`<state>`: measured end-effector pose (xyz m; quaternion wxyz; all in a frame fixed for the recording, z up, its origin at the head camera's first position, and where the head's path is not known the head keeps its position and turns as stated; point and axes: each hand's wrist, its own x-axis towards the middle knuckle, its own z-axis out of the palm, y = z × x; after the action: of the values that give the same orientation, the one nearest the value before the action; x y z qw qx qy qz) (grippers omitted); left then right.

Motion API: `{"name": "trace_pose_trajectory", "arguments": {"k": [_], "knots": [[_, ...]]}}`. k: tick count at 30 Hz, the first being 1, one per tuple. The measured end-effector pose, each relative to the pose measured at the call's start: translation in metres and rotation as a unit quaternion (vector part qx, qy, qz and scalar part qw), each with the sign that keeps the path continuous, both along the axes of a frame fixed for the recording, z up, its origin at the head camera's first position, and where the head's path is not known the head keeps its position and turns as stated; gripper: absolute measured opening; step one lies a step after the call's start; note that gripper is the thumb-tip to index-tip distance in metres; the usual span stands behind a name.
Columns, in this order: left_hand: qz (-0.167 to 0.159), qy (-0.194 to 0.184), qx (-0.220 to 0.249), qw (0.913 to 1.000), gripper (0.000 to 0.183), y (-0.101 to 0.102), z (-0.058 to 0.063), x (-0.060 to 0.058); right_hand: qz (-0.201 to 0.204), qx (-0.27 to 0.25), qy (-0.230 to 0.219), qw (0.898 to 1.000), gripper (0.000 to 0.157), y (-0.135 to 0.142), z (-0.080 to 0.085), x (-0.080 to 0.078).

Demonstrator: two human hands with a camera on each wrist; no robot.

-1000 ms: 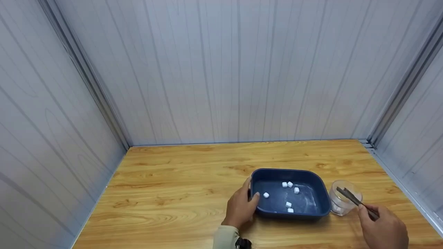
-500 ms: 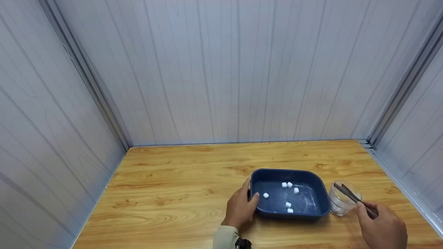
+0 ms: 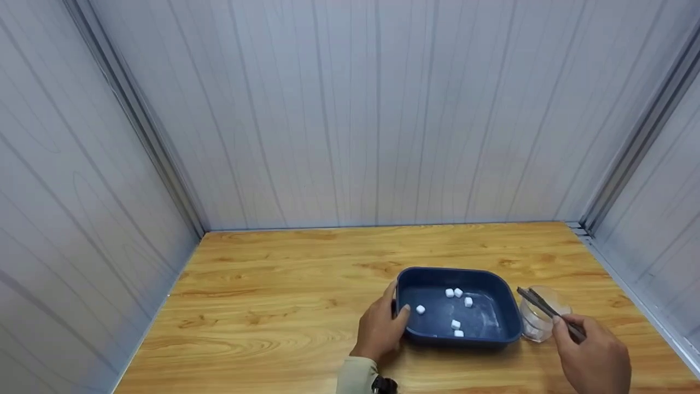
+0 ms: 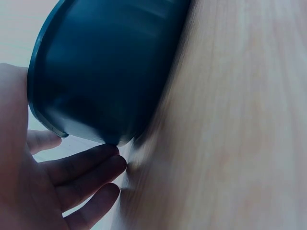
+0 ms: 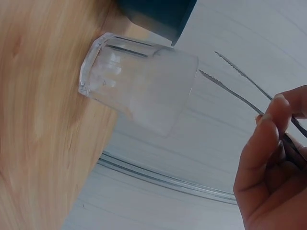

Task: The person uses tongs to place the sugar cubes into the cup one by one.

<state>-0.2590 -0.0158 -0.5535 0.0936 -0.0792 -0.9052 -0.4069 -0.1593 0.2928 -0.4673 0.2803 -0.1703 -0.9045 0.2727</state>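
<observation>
A dark blue rectangular dish (image 3: 492,342) stands on the table with several small white cubes (image 3: 468,302) scattered over its floor. My left hand (image 3: 380,329) holds its left end, thumb over the rim and fingers along the outer wall. In the left wrist view, fingertips (image 4: 112,165) meet that wall low down by the tabletop. A clear glass (image 5: 139,81) with whitish pieces at its bottom stands close by the dish's right end. My right hand (image 3: 593,353) pinches metal tongs (image 5: 235,93). Their serrated tips are apart with nothing between them, by the glass's mouth near the dish rim.
The wood-grain table (image 3: 262,306) extends to the left and behind the dish. Pale panel walls (image 3: 350,120) enclose it at the back and both sides. A dark wristband (image 3: 384,385) is on the left wrist.
My right hand has shifted left with the tongs, whose tips went from over the glass toward the dish's right rim. The left hand, dish and cubes have stayed in place.
</observation>
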Motion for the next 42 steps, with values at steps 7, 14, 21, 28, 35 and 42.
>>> {"name": "trace_pose_trajectory", "arguments": {"k": [7,14,21,28,35,42], "knots": [[0.001,0.009,0.004,1.0,0.059,-0.001,0.0,0.0,0.009,0.008,0.029,1.0,0.023,-0.009,-0.004,-0.002],[0.001,0.003,0.002,1.0,0.059,-0.001,-0.001,0.0,0.025,0.008,0.03,0.999,0.022,-0.016,-0.007,-0.004],[-0.004,0.005,-0.007,1.0,0.057,-0.002,-0.001,0.0,0.036,0.011,0.004,0.999,0.021,-0.031,-0.012,-0.004],[-0.007,0.001,-0.004,1.0,0.055,-0.001,-0.001,0.0,0.071,0.029,0.041,0.996,0.018,-0.041,-0.018,-0.004],[-0.005,0.003,-0.006,1.0,0.055,-0.001,-0.001,-0.001,0.084,0.051,0.034,0.995,0.015,-0.05,-0.025,-0.006],[-0.007,0.0,-0.001,1.0,0.056,-0.002,-0.001,0.0,0.095,0.049,0.025,0.994,0.015,-0.057,-0.028,-0.006]]}}
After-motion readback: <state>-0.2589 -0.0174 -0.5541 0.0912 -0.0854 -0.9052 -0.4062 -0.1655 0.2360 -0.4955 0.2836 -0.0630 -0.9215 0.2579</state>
